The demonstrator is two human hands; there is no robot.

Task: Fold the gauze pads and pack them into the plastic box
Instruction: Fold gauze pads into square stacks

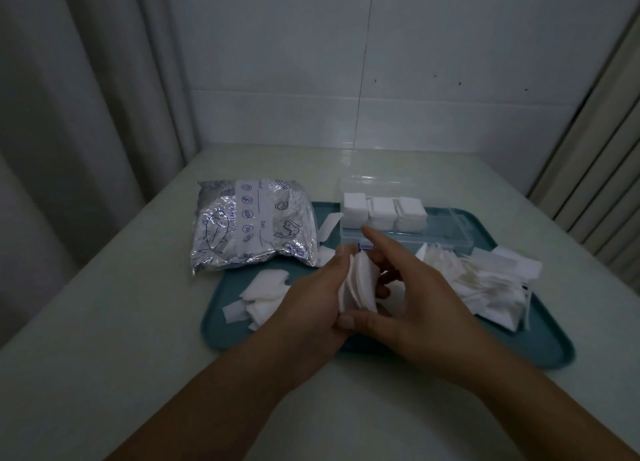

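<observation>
Both hands meet over the teal tray (277, 339) on the pale worktop (104, 339). The left hand (311, 298) and right hand (408, 287) together pinch a small stack of gauze pads (358, 287), held on edge between them. Behind, the clear plastic box (446, 228) holds 3 stacks of folded pads (382, 211). Loose gauze (263, 294) lies left, a silver bag (252, 221) beyond.

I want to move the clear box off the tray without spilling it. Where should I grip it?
Grip the plastic box by its two short end walls, hands coming in from left and right. It is long and open-topped with three gauze stacks at its left end, so keep it level; the lid side looks less secure.
</observation>
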